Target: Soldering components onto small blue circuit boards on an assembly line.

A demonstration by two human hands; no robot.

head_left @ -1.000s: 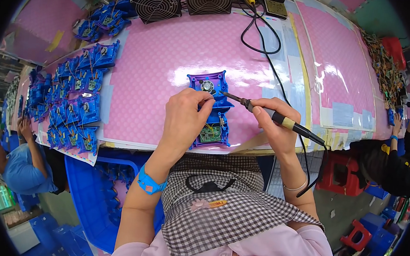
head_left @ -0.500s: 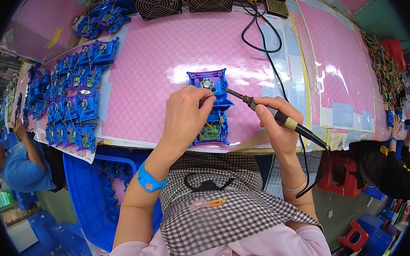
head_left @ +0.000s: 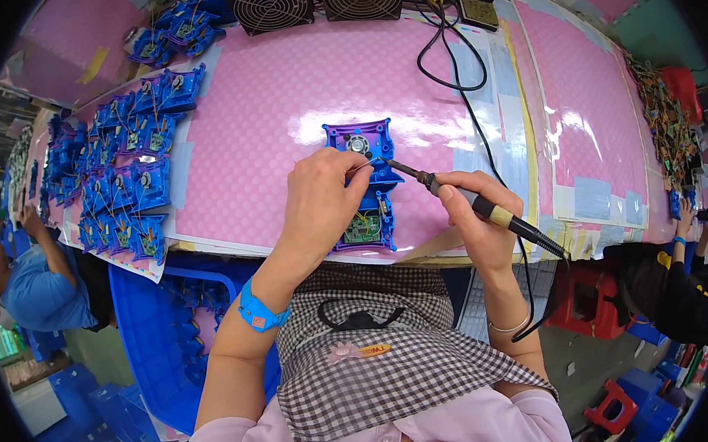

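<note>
On the pink tabletop in front of me lies a blue plastic housing [head_left: 369, 128], its upper part holding a round silver speaker [head_left: 358, 145]. A green circuit board [head_left: 362, 229] sits in its lower part. My left hand [head_left: 323, 194] is closed in a pinch over the housing, with a thin wire [head_left: 363, 166] coming from between thumb and fingertips. My right hand [head_left: 479, 217] grips a soldering iron [head_left: 486, 206] by its handle. The iron's tip points left, close to the wire end beside the speaker; whether they touch is too small to tell.
Rows of similar blue housings [head_left: 139, 181] stand on the left. Two black fans [head_left: 272, 3] and a soldering stand [head_left: 477, 13] are at the back. The iron's black cord [head_left: 483, 131] crosses the right side. A blue bin [head_left: 145, 330] sits below; co-workers are at both sides.
The soldering iron's tip has moved slightly down and left, toward the wire end at my left fingertips. My left hand and the housing stay nearly still.
</note>
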